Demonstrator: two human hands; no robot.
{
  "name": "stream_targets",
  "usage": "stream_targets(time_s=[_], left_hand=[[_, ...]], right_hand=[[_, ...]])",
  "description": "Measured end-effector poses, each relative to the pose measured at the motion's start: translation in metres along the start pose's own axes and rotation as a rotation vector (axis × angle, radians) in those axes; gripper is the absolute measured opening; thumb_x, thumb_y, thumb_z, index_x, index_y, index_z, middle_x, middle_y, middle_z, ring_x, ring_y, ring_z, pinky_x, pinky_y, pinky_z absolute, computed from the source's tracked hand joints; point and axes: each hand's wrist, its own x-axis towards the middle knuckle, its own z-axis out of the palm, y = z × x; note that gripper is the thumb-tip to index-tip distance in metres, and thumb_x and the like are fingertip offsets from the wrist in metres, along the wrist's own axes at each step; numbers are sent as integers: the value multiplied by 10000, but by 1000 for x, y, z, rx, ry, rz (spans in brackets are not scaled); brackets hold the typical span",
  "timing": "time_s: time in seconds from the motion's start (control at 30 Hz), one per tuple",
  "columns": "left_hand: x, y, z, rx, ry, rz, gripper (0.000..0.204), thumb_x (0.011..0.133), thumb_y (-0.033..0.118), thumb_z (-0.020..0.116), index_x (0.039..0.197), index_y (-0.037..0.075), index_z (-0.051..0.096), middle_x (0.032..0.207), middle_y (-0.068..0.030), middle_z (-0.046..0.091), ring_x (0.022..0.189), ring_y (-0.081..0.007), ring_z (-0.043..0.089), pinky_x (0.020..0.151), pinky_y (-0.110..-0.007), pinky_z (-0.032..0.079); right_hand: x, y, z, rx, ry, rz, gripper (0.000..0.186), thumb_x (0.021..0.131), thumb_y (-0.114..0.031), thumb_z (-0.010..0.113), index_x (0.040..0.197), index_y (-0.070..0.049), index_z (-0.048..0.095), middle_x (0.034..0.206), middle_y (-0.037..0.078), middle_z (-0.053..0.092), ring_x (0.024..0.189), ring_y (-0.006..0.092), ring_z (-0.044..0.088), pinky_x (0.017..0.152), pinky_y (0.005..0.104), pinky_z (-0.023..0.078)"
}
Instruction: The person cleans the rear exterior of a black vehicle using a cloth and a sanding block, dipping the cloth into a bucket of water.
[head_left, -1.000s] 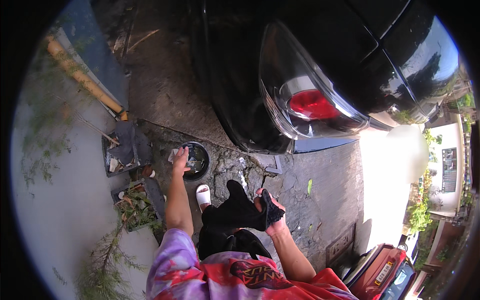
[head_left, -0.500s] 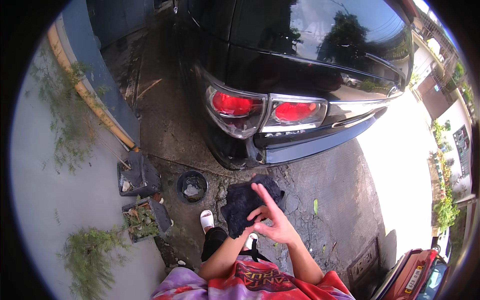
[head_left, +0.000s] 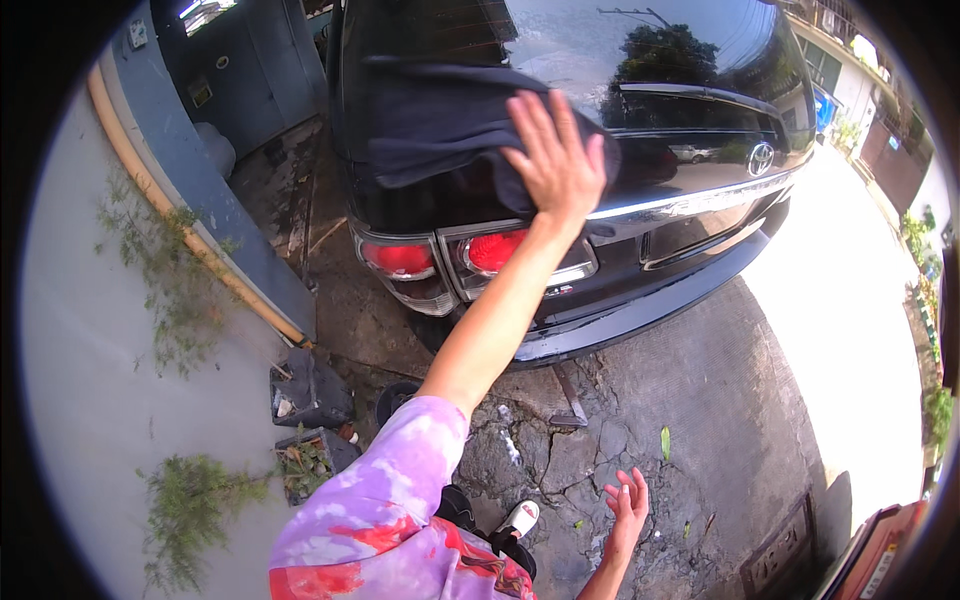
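Note:
My left hand is stretched forward over a dark cloth, palm down with its fingers spread. The cloth lies between the hand and the rear of a black car, above the tail light. Its left side spreads out wide and looks blurred. Low over the pavement, my right hand hangs open with loosely bent fingers and holds nothing.
Along the grey wall at left stand square planters with plants. A dark bucket is partly hidden behind my left arm. Cracked concrete lies underfoot, with a drain grate and a red vehicle at lower right.
Both hands were close together at the bunched dark cloth in front of me. Now the left hand has reached up to the car with the cloth spread out, and the right has dropped down and right.

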Motion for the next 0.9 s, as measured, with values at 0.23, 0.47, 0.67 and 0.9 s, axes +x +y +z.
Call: stream_targets(time_s=[0.23,0.47,0.67,0.9], left_hand=[[-43,77,107,-740,-436,626,475,887,191,688,1337,74,595,1390,-157,553,1352,-334,493,1159,-428,400],[-45,-143,-82,177,-418,214,658,684,481,848,1250,186,686,1260,-102,610,1237,-333,538,987,-495,447],[-97,-426,-66,-684,-185,-573,496,1032,267,554,1447,-4,526,1384,-243,616,1304,-366,587,1089,-417,452],[-328,-504,-65,102,-399,-651,394,950,256,596,1284,59,669,1316,-192,668,1221,-353,631,1027,-448,497]], right_hand=[[34,35,61,-20,-239,64,443,1044,-190,594,1464,-70,518,1309,81,675,1008,179,702,833,297,502],[48,64,63,-264,-500,115,443,1030,-191,617,1442,-51,534,1283,90,692,998,178,706,818,296,496],[88,101,88,-516,-699,135,411,1022,-173,629,1400,-25,566,1180,111,728,948,164,711,808,294,517],[123,177,192,-653,-740,249,447,1035,-298,622,1421,-84,554,1245,86,710,951,154,715,753,286,499]])
